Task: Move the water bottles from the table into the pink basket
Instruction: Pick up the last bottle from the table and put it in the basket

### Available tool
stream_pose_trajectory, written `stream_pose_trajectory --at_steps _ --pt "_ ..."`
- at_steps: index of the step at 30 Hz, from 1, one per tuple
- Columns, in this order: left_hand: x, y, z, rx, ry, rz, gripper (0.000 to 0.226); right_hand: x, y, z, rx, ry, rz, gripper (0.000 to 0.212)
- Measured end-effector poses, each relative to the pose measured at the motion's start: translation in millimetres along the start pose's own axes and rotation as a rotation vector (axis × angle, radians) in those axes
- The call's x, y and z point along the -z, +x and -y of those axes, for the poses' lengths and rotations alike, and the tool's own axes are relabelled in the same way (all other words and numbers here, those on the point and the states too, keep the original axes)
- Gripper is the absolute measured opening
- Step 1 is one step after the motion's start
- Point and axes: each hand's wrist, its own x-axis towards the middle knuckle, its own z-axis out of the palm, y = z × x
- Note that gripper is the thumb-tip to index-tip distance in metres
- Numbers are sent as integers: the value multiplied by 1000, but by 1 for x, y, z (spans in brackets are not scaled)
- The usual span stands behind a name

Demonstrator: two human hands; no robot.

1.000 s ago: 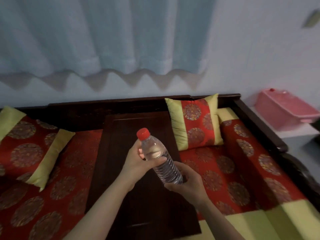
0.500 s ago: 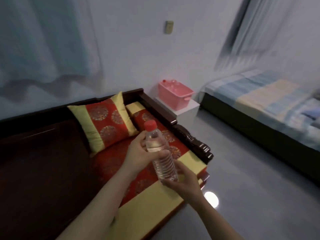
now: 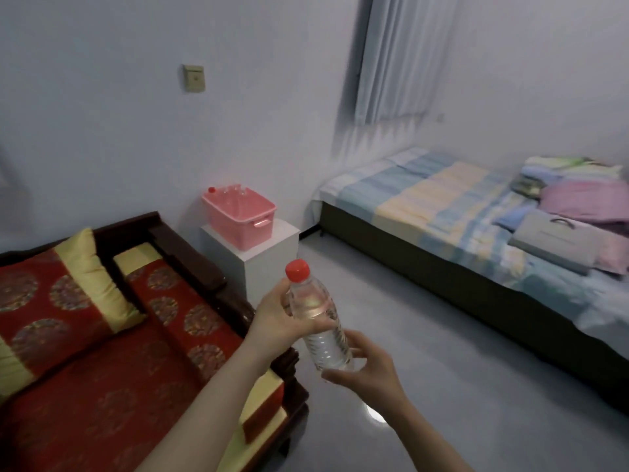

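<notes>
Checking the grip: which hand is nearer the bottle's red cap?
Left. The left hand wraps the bottle just under the red cap; the right hand cradles its base.

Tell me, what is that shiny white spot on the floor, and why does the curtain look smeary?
Head view: the white spot is glare, a light reflecting off the glossy floor; the curtain and its edge are smeared by blur, while the water bottle in both hands stays fairly sharp.
</notes>
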Motion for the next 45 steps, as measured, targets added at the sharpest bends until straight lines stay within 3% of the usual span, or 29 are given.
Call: stream_pose_trajectory --at_steps 10,22,31,36,45 --pt "-100 165 23 42 83 59 57 79 143 -72 -74 73 -41 59" --pt "-108 382 29 61 11 -21 62 127 386 -78 -18 -45 131 61" --pt "-39 524 51 81 4 -197 56 76 586 -70 97 0 328 64" --pt "8 614 70 141 26 -410 58 23 707 -66 132 43 497 64" --pt "113 701 119 246 36 -642 58 -93 851 -42 240 8 705 70"
